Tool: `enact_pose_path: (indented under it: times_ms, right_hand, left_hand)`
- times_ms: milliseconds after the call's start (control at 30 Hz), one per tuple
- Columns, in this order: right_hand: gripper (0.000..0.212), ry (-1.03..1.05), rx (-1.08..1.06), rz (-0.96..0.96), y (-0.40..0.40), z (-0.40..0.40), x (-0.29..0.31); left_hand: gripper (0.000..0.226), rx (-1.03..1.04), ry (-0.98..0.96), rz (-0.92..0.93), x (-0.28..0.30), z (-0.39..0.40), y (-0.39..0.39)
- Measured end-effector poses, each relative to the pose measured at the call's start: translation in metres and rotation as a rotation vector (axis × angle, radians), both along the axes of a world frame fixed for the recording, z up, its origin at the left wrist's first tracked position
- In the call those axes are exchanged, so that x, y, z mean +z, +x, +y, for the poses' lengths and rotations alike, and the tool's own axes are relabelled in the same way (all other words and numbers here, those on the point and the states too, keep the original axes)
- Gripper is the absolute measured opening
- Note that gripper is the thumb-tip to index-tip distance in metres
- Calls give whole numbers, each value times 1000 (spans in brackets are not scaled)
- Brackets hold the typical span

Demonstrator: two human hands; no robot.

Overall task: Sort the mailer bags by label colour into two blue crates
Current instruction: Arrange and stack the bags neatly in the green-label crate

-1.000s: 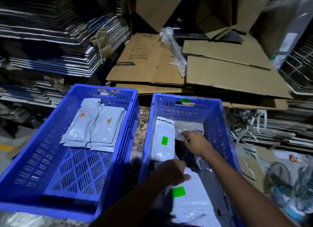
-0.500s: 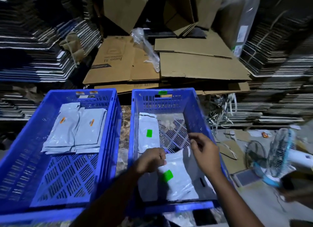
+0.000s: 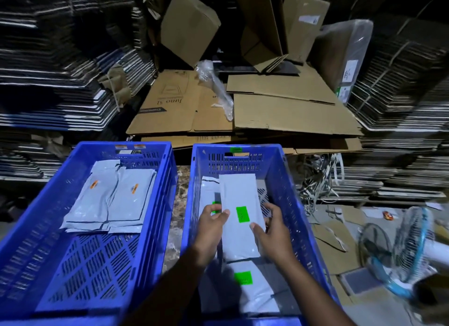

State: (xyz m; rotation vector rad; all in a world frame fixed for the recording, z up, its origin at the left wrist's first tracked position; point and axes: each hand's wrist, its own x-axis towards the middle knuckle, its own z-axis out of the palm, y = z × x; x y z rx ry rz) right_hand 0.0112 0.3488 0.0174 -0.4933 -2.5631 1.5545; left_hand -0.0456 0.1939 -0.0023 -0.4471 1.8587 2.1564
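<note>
Head view: two blue crates side by side, seen from above, with stacked cardboard beyond.
Left hand (image 3: 211,218): inside the right crate (image 3: 289,179), thumb on top of the held mailer (image 3: 239,213), pinching its left edge at about 9 o'clock of the green label (image 3: 242,214).
Right hand (image 3: 272,231): thumb laid across the held mailer's right edge at about 4 o'clock of the label, fingers curled behind, gripping.
Held mailer: pale grey, long side running toward 12 o'clock, over the middle of the right crate (resting or lifted, hard to tell in this dim light).
Second green-label mailer (image 3: 245,284): flat on the right crate's floor at 6 o'clock of the held one, partly under the forearms.
Third mailer (image 3: 209,187): at 10 o'clock of the held one, mostly covered, a sliver of green showing by the left hand.
Left crate (image 3: 155,204): orange-label mailers (image 3: 109,199) overlapping in its far half.
Crate rims: orange tags on the left crate's far wall, a green tag on the right crate's.
Surroundings: flattened cardboard boxes (image 3: 279,111) at 12 o'clock; a fan (image 3: 401,250) on the floor at 3 o'clock.
</note>
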Motion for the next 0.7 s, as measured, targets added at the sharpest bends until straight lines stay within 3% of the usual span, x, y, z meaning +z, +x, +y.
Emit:
enact_pose_path:
  times_ms: [167,300,500,600,700]
  right_hand:
    - [25,71,-77,-76,-47,16,-3]
    - [26,137,-47,-206,-97,19,-16]
    - [38,279,24,-391,-137,19,-65]
    - [33,440,88,-441,-144,20,-88]
    - [26,711,206,-425,-156,22,-106]
  left_hand:
    - [51,-187,-100,-28,-8,9,-9]
    - [42,-260,-331,-36,-21,22,-38]
    - [53,-464,-714,21,-49,27,-68]
    - [68,-574,-870,103,-81,29,-80]
    - [58,-694,-1027,144,-80,34,-78]
